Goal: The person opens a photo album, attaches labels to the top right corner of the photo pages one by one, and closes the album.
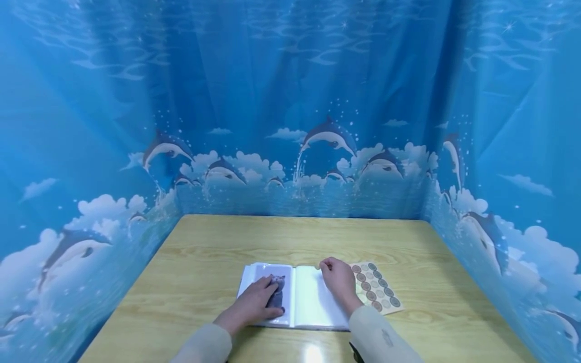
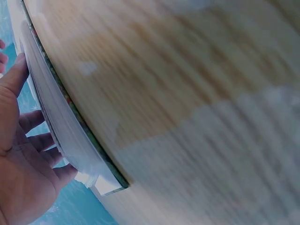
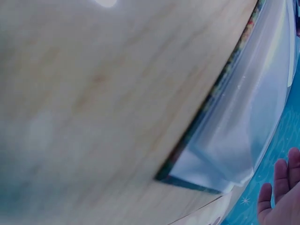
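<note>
A photo album (image 1: 313, 305) lies open on the table, its spine between two facing pages. The left page carries a picture of a grey cat (image 1: 278, 297), partly covered by my left hand (image 1: 254, 305), which rests on it with fingers spread. My right hand (image 1: 339, 282) is at the top of the blank white right page, its fingers bent and seeming to pinch the page's upper edge; the fingertips are partly hidden. In the right wrist view, clear plastic sleeves (image 3: 243, 117) bulge up above the dark patterned cover (image 3: 187, 136), with several fingers (image 3: 281, 183) at the right edge.
A sheet of round brown and grey stickers (image 1: 379, 287) lies just right of the album, partly behind my right hand and forearm. The wood-grain table (image 1: 218, 242) is enclosed on the far side and both flanks by a blue dolphin-print curtain (image 1: 290, 101).
</note>
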Demonstrator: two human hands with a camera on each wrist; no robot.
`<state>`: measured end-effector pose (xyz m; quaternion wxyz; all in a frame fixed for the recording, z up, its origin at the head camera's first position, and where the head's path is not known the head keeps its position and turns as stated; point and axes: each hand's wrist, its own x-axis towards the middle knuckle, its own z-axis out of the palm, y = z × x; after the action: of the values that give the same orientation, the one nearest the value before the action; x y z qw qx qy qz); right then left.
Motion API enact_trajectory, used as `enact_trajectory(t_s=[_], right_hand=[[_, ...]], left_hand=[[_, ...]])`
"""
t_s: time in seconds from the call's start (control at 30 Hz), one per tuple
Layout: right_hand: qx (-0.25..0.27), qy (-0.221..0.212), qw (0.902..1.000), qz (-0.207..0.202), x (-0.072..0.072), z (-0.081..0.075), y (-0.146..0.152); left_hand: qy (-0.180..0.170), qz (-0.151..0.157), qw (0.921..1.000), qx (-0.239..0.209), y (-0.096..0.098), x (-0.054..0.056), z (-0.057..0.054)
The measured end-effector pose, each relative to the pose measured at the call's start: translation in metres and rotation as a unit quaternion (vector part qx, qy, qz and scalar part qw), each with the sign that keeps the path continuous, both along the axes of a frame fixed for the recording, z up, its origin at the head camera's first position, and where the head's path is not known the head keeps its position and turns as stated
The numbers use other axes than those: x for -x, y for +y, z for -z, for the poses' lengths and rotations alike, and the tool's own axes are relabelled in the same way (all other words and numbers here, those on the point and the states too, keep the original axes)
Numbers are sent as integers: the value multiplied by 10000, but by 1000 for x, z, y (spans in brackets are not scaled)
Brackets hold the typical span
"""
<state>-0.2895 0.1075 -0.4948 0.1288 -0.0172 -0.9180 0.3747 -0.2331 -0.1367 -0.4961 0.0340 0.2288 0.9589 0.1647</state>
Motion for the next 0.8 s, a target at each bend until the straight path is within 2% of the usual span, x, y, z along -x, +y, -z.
enact_trajectory(t_s=[0.2, 0.47, 0.6, 0.8], right_hand=[[-537, 254, 9965, -581, 9, -1, -12], [-1418, 717, 9803, -1172, 23, -3, -39], [-1637, 881, 9737, -1318, 29, 0, -50], [-1844, 786, 9711, -1292, 33, 8, -61]], left_hand=[[-1, 18, 10000, -47, -1, 0, 2], [-14, -17, 10000, -30, -1, 2, 3], [-72, -64, 10000, -8, -1, 3, 3], [-44, 24, 10000, -83, -1, 1, 4]])
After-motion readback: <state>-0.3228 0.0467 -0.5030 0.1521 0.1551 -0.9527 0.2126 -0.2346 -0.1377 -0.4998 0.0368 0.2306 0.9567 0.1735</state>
